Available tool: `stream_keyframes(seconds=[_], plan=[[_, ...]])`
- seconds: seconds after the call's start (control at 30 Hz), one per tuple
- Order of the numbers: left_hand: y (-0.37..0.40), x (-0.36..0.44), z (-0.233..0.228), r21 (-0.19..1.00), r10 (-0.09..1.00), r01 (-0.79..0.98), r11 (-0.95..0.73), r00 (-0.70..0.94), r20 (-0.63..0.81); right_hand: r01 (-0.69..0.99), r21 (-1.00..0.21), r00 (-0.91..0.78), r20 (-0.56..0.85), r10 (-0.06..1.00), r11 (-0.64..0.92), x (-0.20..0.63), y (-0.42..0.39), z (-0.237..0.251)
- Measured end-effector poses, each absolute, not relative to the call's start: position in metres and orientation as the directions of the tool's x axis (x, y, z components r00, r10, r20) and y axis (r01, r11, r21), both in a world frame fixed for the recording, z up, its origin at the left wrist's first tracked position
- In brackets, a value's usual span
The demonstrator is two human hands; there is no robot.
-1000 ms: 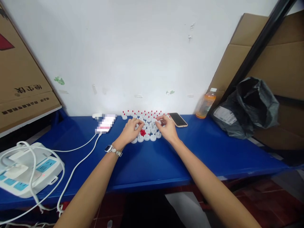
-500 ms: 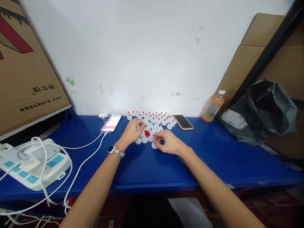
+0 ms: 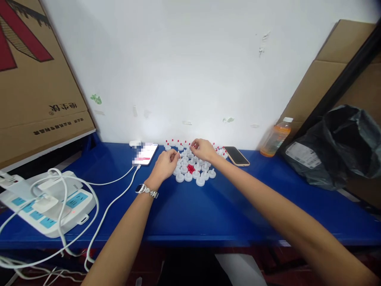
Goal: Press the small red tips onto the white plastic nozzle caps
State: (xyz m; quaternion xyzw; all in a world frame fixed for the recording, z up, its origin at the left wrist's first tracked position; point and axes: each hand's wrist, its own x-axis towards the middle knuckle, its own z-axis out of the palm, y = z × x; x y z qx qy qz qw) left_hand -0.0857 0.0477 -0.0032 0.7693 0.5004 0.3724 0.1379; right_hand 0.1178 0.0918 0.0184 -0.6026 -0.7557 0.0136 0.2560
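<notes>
Many white nozzle caps [image 3: 200, 181] stand bunched on the blue table. Those nearer me have bare white spouts, while small red tips top the ones along the back, such as this red-tipped cap [image 3: 168, 146]. A small heap of loose red tips [image 3: 191, 169] lies among the white caps. My left hand [image 3: 165, 163], wearing a watch, is closed at the left of the group; what its fingers hold is hidden. At the back row, my right hand [image 3: 203, 150] pinches at a red-tipped cap, with a speck of red showing by the fingertips.
Left of the caps lies a lit phone [image 3: 148, 154] on a cable; a dark phone [image 3: 237, 156] lies to the right. Farther right are an orange drink bottle [image 3: 275, 138] and a black plastic bag [image 3: 330, 147]. A power strip [image 3: 56, 210] with looping cables occupies the left.
My right hand has moved from the front right of the caps to the back row. My left hand stays beside the caps. The view has shifted slightly.
</notes>
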Motion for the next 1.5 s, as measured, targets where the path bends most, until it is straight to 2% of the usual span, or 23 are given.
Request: stream_keyframes(seconds=[0.07,0.13,0.37,0.47,0.57,0.67,0.73,0.83,0.97,1.07,1.17,1.27,1.33,1.4,1.5], plan=[[0.047,-0.087,-0.003,0.595,0.882,0.674,-0.438,0.194,0.429,0.957,-0.195,-0.147,0.317,0.937,0.216,0.101,0.120,0.022],[0.047,-0.088,-0.003,0.609,0.894,0.677,-0.412,0.170,0.415,0.969,-0.155,-0.140,0.302,0.943,0.193,0.084,0.139,0.023],[0.047,-0.087,-0.004,0.625,0.908,0.679,-0.385,0.156,0.390,0.972,-0.174,-0.113,0.257,0.960,0.161,0.054,0.166,0.014],[0.047,-0.087,-0.002,0.632,0.906,0.672,-0.387,0.150,0.395,0.967,-0.198,-0.096,0.305,0.947,0.162,0.057,0.159,0.018],[0.046,-0.087,0.001,0.629,0.890,0.657,-0.416,0.152,0.430,0.900,-0.332,-0.113,0.449,0.886,0.283,0.073,0.134,0.024],[0.040,-0.081,0.004,0.597,0.845,0.633,-0.492,0.183,0.503,0.639,-0.553,-0.237,0.519,0.821,0.534,0.097,0.090,0.023],[0.033,-0.073,0.005,0.546,0.808,0.633,-0.549,0.233,0.541,0.507,-0.643,-0.293,0.498,0.816,0.574,0.112,0.060,0.018],[0.025,-0.057,0.005,0.396,0.754,0.683,-0.614,0.357,0.552,0.427,-0.704,-0.244,0.514,0.822,0.567,0.125,0.028,0.006],[0.021,-0.041,0.004,0.084,0.661,0.767,-0.636,0.485,0.573,0.377,-0.722,-0.192,0.552,0.811,0.580,0.127,0.013,-0.002],[0.021,-0.038,0.002,-0.024,0.625,0.779,-0.627,0.521,0.581,0.388,-0.703,-0.174,0.579,0.796,0.596,0.123,0.009,-0.001],[0.022,-0.036,0.002,0.073,0.644,0.759,-0.647,0.492,0.586,0.428,-0.629,-0.209,0.630,0.748,0.649,0.126,0.010,0.002],[0.023,-0.035,0.003,0.355,0.728,0.733,-0.581,0.272,0.630,0.519,-0.521,-0.191,0.702,0.686,0.677,0.139,0.015,0.005],[0.024,-0.037,0.003,0.510,0.774,0.676,-0.532,0.143,0.617,0.587,-0.518,-0.082,0.726,0.682,0.622,0.150,0.019,0.006],[0.025,-0.041,0.001,0.521,0.786,0.651,-0.552,0.196,0.587,0.596,-0.587,0.042,0.703,0.710,0.547,0.156,0.020,0.005],[0.029,-0.046,-0.007,0.405,0.766,0.675,-0.617,0.395,0.508,0.540,-0.688,0.104,0.626,0.773,0.485,0.155,0.019,0.001]])
